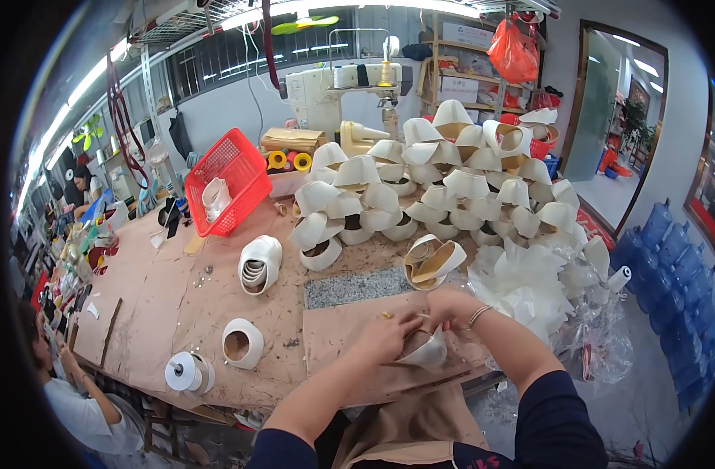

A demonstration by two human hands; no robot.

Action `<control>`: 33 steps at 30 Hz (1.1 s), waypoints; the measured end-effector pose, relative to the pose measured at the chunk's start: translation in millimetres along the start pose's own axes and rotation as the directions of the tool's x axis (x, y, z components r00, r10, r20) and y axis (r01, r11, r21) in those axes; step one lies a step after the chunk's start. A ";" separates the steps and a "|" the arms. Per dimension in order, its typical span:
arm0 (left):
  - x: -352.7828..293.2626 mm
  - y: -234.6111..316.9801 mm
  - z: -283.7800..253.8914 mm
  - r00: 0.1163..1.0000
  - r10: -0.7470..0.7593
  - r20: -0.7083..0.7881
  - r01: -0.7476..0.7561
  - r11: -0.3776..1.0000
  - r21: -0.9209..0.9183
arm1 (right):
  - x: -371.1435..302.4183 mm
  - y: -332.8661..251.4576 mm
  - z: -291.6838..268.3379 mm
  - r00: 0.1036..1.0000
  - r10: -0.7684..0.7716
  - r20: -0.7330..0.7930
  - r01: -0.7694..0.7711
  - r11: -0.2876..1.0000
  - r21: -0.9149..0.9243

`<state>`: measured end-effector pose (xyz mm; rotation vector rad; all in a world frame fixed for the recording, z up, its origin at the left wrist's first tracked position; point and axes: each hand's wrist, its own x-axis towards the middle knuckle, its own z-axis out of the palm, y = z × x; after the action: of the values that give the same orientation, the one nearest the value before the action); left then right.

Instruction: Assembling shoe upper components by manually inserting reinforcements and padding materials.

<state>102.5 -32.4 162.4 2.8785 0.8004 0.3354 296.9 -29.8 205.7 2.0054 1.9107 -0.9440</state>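
Both of my hands meet on a curved cream shoe-upper piece at the near edge of the brown worktable. My left hand grips its left side with fingers closed on it. My right hand, with a bracelet on the wrist, pinches its top edge. Just beyond lies another cream piece with a tan lining, open side up. A large heap of the same cream pieces fills the far right of the table.
A red plastic basket leans at the back left. Single cream pieces and a white tape roll lie left of my hands. Crumpled clear plastic is heaped right. A sewing machine stands behind. Another person sits lower left. Blue water jugs stand far right.
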 end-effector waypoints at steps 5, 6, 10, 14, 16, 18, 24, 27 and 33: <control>-33.6 -31.2 9.5 0.878 -0.231 -0.419 0.305 0.945 0.118 | -30.9 7.4 36.7 0.745 -0.234 -0.624 0.377 0.920 0.106; -46.4 -23.1 -2.0 0.781 -0.197 -0.592 0.313 0.945 0.099 | -41.8 4.5 50.2 0.740 -0.244 -0.627 0.382 0.919 0.094; -89.5 27.7 1.9 0.758 -0.586 -0.286 0.057 0.497 -0.866 | -76.7 -29.9 91.9 -0.211 -0.465 -0.860 0.467 0.725 -0.507; -94.6 50.6 -18.2 0.670 -0.741 0.054 -0.386 -0.409 -0.827 | -98.3 -74.3 130.0 -0.141 -0.819 -0.556 0.430 0.456 -0.780; -107.1 53.1 -18.4 0.667 -0.743 0.045 -0.392 -0.402 -0.828 | -109.4 -98.1 142.6 -0.009 -0.294 -0.956 0.711 0.670 -0.213; -110.5 57.9 -20.7 0.673 -0.739 0.042 -0.390 -0.402 -0.829 | -100.7 -110.3 130.4 0.140 -0.351 -0.926 0.637 0.748 -0.188; -97.9 12.4 -2.0 0.674 -0.734 0.080 -0.427 -0.475 -0.769 | -69.1 -131.7 136.4 0.179 -0.380 -0.908 0.563 0.796 -0.222; -97.6 -4.7 -5.1 0.563 -0.814 0.144 -0.302 -0.365 -0.881 | -80.6 -136.1 161.1 0.254 -0.386 -0.887 0.521 0.827 -0.211; -112.5 -12.3 -16.0 0.638 -0.767 0.070 -0.240 -0.285 -0.928 | -103.3 -110.3 200.9 0.118 -0.469 -0.875 0.636 0.713 -0.296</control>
<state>-1.4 -79.6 155.7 0.7048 0.7211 1.2403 137.0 -212.3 140.1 2.0511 3.5104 0.2164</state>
